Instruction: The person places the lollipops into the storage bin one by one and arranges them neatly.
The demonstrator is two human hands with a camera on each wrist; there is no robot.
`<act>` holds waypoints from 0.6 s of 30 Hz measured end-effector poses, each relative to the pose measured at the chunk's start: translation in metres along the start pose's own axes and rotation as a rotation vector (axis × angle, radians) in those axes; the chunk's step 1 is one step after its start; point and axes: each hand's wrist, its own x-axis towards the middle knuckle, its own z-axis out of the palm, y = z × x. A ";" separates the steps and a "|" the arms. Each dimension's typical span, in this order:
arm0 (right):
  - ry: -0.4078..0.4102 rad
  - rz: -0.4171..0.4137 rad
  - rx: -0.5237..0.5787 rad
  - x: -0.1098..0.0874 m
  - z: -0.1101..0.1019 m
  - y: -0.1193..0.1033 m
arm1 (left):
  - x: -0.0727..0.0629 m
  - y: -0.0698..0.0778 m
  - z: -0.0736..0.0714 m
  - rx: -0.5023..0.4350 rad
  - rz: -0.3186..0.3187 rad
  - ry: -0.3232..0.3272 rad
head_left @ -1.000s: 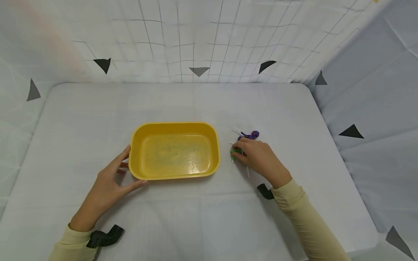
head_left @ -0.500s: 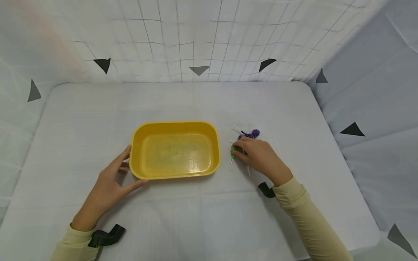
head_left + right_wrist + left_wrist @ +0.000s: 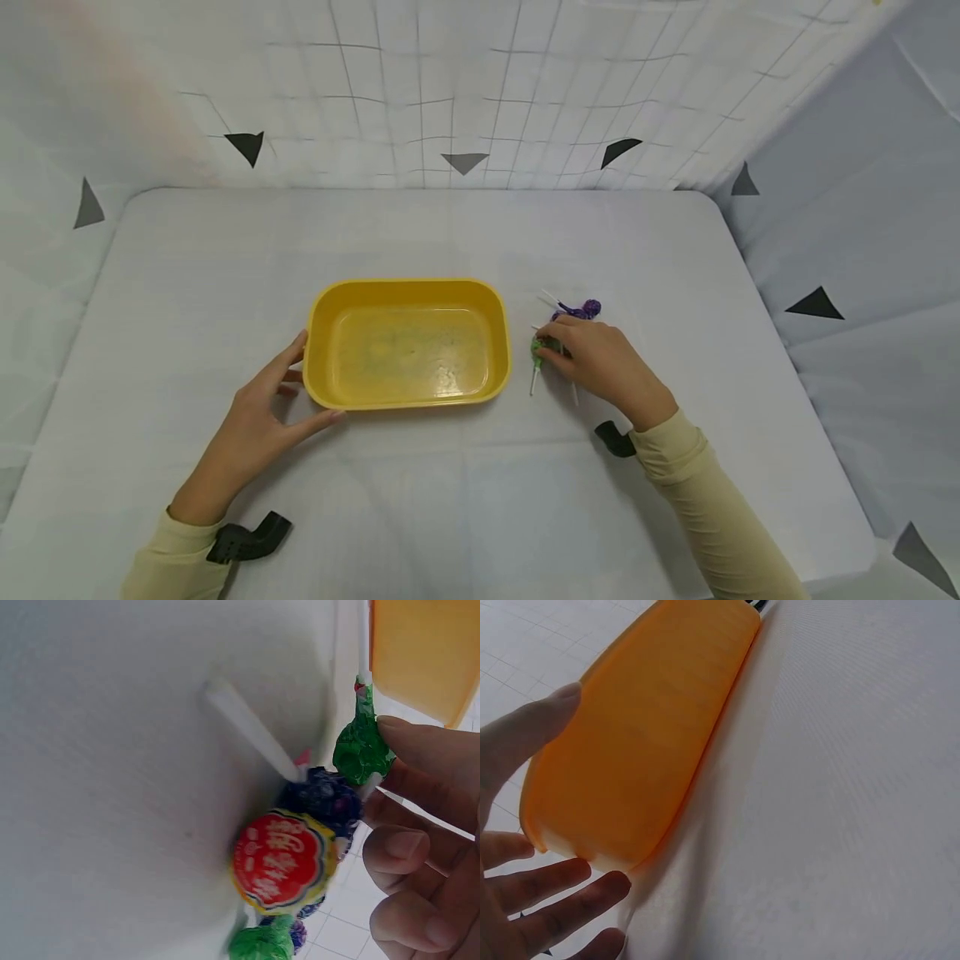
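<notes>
A yellow plastic tray [image 3: 408,404] stands upright on the table. My left hand [image 3: 258,429] spans its near left corner, thumb along the front side and fingers by the left end; the left wrist view shows these fingers [image 3: 562,907] fairly straight. To the right of the tray lies a small cluster of lollipops. My right hand [image 3: 600,362] pinches a green-wrapped lollipop [image 3: 364,750] between thumb and index finger, its white stick pointing away from the palm. Close by are a dark purple lollipop [image 3: 281,862] with a red and yellow label and another green lollipop [image 3: 262,943].
Purple lollipops [image 3: 581,310] lie just beyond the right hand, partly hidden by it. The white-covered table [image 3: 420,508] meets a white grid-lined curtain [image 3: 465,75] at the back and a plain grey-white one [image 3: 862,208] on the right. Black wrist mounts [image 3: 251,540] sit on both sleeves.
The head view has drifted slightly, so everything sits a little further right in it. Both hands keep nearly the same places at the tray and the lollipops.
</notes>
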 end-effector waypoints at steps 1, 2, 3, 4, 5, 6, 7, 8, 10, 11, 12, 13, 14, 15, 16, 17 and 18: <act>0.004 -0.003 -0.001 0.000 -0.001 0.000 | 0.000 0.000 0.000 0.004 -0.001 0.000; 0.010 -0.005 0.001 0.000 -0.003 -0.001 | 0.000 0.001 0.000 0.006 -0.002 0.000; 0.014 -0.008 0.003 -0.001 -0.004 -0.001 | 0.000 0.001 0.000 0.006 -0.004 -0.001; 0.020 -0.011 0.006 -0.001 -0.005 -0.002 | 0.000 0.001 -0.001 0.007 -0.007 -0.001; 0.025 -0.013 0.011 -0.001 -0.007 -0.002 | 0.001 0.002 -0.001 0.008 -0.008 -0.001; 0.028 -0.016 0.015 -0.001 -0.008 -0.002 | 0.001 0.002 -0.001 0.010 -0.011 0.000; 0.031 -0.019 0.017 -0.001 -0.010 -0.003 | 0.001 0.002 -0.001 0.012 -0.012 -0.001; 0.034 -0.023 0.021 -0.001 -0.011 -0.003 | 0.000 0.002 -0.001 0.013 -0.013 0.000; 0.037 -0.029 0.029 -0.001 -0.015 -0.004 | 0.000 0.001 -0.001 0.015 -0.010 0.002; 0.038 -0.031 0.032 -0.001 -0.017 -0.005 | 0.000 0.001 -0.001 0.014 -0.007 0.003; 0.039 -0.032 0.034 -0.001 -0.019 -0.005 | 0.000 0.001 -0.001 0.016 -0.005 0.004; 0.039 -0.031 0.040 -0.001 -0.020 -0.005 | 0.000 0.000 -0.001 0.017 0.000 0.004; 0.039 -0.028 0.047 -0.001 -0.022 -0.005 | 0.000 0.000 -0.001 0.018 0.003 0.006; 0.039 -0.027 0.053 -0.001 -0.024 -0.005 | 0.000 0.000 -0.001 0.018 0.005 0.006; 0.039 -0.026 0.056 -0.001 -0.025 -0.005 | 0.000 0.000 -0.001 0.017 0.005 0.006; 0.041 -0.025 0.058 -0.001 -0.026 -0.005 | 0.000 0.000 -0.001 0.018 0.005 0.006; 0.043 -0.024 0.062 0.000 -0.028 -0.005 | 0.000 0.000 -0.001 0.019 0.006 0.006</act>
